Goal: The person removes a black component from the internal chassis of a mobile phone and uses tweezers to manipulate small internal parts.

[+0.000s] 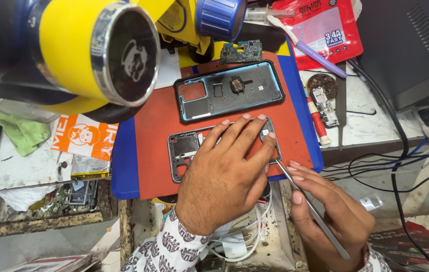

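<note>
My left hand (227, 174) lies flat, fingers spread, on a grey phone mid-frame (180, 153) that rests on the red work mat (154, 121). My right hand (325, 211) grips metal tweezers (307, 206); their tip touches the frame's lower right corner beside my left fingertips. Further back on the mat lies a black phone back cover (254, 85) with small screws and a small dark part inside it. A green circuit board (242, 51) sits behind the cover.
A yellow microscope head (93, 50) looms at the upper left. A red packet (325, 30), a purple-handled brush (320, 55), a small board and a red tube (317, 118) lie to the right. Black cables (395, 166) trail off the right edge. A green cloth (20, 133) lies left.
</note>
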